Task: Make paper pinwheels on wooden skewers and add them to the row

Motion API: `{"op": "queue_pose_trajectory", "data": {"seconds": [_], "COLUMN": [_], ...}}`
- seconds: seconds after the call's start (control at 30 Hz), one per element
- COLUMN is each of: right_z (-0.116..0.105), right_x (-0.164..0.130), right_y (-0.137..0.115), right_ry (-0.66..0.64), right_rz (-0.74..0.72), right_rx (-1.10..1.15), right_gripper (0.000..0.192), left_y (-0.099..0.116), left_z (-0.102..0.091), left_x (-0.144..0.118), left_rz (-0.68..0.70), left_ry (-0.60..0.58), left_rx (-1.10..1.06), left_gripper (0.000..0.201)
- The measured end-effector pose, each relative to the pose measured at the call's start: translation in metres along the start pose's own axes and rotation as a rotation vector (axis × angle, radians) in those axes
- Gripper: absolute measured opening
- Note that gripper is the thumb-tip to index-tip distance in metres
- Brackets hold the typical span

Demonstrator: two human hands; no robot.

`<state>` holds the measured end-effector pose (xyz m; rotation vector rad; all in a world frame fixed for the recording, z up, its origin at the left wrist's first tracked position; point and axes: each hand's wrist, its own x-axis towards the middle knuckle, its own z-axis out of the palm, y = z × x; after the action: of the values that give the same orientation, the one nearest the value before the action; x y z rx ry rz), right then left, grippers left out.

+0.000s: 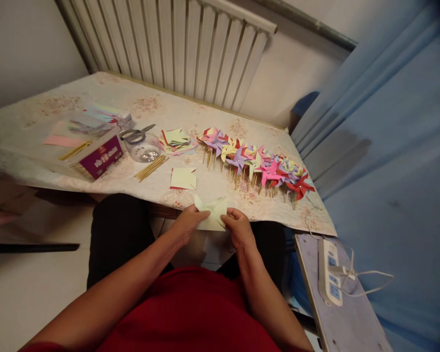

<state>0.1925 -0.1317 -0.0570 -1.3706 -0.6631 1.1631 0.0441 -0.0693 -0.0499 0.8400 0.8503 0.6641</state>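
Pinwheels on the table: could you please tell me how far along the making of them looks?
Done: a long row of finished pinwheels lies on the table. In hand: the left hand and right hand pinch a pale yellow sheet, partly folded. Left: a cut square, a paper stack and loose sticks remain unused.

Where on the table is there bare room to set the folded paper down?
Bare cloth lies between the cut square and the pinwheel row, just beyond the hands holding the pale paper. The far table by the radiator is also free. It is crowded around the purple box, jar and scissors.
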Motion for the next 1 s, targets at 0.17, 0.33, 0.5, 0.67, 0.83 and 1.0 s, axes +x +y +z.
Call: {"op": "queue_pose_trajectory", "data": {"seconds": [0.17,0.33,0.5,0.67,0.83,1.0], "right_z": [-0.002,-0.003,-0.007,-0.009,-0.010,-0.005], "right_x": [-0.010,-0.022,-0.026,-0.025,-0.024,-0.024], "right_y": [-0.003,-0.011,-0.015,-0.014,-0.014,-0.015], "right_ry": [0.241,0.157,-0.058,-0.158,-0.191,-0.191], "right_rz": [-0.285,-0.575,-0.654,-0.679,-0.654,-0.574], "right_rx": [-0.375,-0.663,-0.684,-0.694,-0.706,-0.657], "right_gripper": [0.022,0.004,0.016,0.022,0.022,0.014], "left_y": [0.000,0.002,0.004,0.007,0.008,0.006], "left_z": [-0.001,0.002,0.004,0.006,0.007,0.007], "left_x": [0.000,-0.003,-0.005,-0.007,-0.007,-0.006], "left_rz": [-0.028,-0.038,-0.018,-0.012,-0.009,-0.003], "left_ry": [-0.016,0.001,0.001,-0.036,-0.023,-0.025], "left_rx": [-0.014,-0.031,-0.021,-0.001,0.009,0.059], "left_gripper": [0.038,0.037,0.037,0.034,0.033,0.029]}}
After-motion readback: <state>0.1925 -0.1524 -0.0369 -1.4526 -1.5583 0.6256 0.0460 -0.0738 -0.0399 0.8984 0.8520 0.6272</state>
